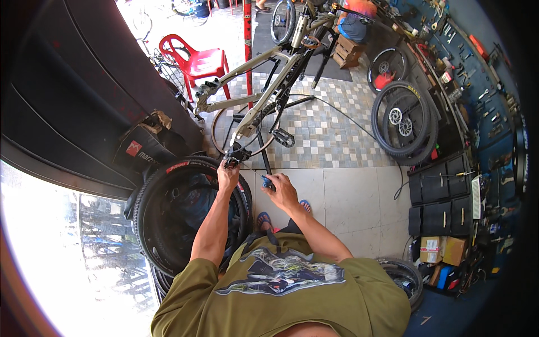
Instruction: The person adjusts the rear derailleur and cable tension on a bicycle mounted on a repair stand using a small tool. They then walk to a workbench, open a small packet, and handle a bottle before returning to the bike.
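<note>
A beige bicycle frame [269, 95] without wheels is held up in front of me, tilted, with its crank and pedal [283, 137] hanging on the near side. At its low rear end sits a black rear derailleur [240, 153]. My left hand [227, 177] is closed around the underside of that derailleur. To its right, my right hand [284, 194] grips the blue handle of a screwdriver [266, 181]. The thin shaft points up and left toward the derailleur; whether its tip touches is too small to tell.
Several tyres [147, 224] are stacked by my left forearm. A red plastic chair [206, 63] stands beyond the bicycle, left of a red post [247, 33]. Wheels [401, 121] lean at the right, below a tool wall [477, 73]. A person [356, 22] sits at the back.
</note>
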### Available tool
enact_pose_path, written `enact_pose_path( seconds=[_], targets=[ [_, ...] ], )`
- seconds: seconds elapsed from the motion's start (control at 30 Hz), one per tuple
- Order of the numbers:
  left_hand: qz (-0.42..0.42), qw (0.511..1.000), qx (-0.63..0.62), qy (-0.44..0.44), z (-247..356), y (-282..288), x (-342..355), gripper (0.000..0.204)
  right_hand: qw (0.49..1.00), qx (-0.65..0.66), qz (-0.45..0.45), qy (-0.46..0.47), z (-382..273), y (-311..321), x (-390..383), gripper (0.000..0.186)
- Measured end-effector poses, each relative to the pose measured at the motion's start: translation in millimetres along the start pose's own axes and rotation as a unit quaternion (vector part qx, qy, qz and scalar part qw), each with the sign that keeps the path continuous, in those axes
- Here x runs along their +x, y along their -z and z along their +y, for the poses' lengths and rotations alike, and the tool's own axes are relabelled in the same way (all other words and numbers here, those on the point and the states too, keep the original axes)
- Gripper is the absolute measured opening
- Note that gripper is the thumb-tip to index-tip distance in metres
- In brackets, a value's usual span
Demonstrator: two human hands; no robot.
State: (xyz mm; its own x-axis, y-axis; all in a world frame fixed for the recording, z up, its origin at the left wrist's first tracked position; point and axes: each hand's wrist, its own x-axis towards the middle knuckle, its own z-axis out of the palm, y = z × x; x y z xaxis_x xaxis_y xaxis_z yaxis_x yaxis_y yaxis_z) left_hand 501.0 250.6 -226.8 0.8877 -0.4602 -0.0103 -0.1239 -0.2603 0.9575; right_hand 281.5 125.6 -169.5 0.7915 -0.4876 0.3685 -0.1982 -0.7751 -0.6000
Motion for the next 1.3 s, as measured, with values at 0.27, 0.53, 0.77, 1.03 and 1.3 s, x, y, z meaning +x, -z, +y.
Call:
enact_pose_path(
  seconds=[0.27,0.53,0.77,1.03,1.3],
  targets=[
    [0.012,0.999,0.038,-0.015,1.9,1.9,-0.9,0.028,0.989,0.086,-0.045,-0.115,3.1,-13.5,0.5,0.040],
    [0.023,0.999,0.044,0.001,7.8,2.0,-2.7,0.029,0.955,0.188,-0.089,-0.210,14.3,-23.3,3.8,0.052],
    [0.009,0.998,0.059,-0.010,12.3,6.3,-8.0,0.028,0.969,0.139,-0.084,-0.186,15.1,-18.1,2.2,0.056],
    [0.002,1.000,0.026,0.002,9.4,4.9,-5.7,0.030,0.976,0.098,-0.080,-0.179,23.8,-5.1,-4.0,0.049],
    [-0.011,0.998,0.054,-0.013,4.4,7.5,-4.0,0.027,0.915,0.313,-0.172,-0.188,5.8,-23.1,53.8,0.041]
  ],
)
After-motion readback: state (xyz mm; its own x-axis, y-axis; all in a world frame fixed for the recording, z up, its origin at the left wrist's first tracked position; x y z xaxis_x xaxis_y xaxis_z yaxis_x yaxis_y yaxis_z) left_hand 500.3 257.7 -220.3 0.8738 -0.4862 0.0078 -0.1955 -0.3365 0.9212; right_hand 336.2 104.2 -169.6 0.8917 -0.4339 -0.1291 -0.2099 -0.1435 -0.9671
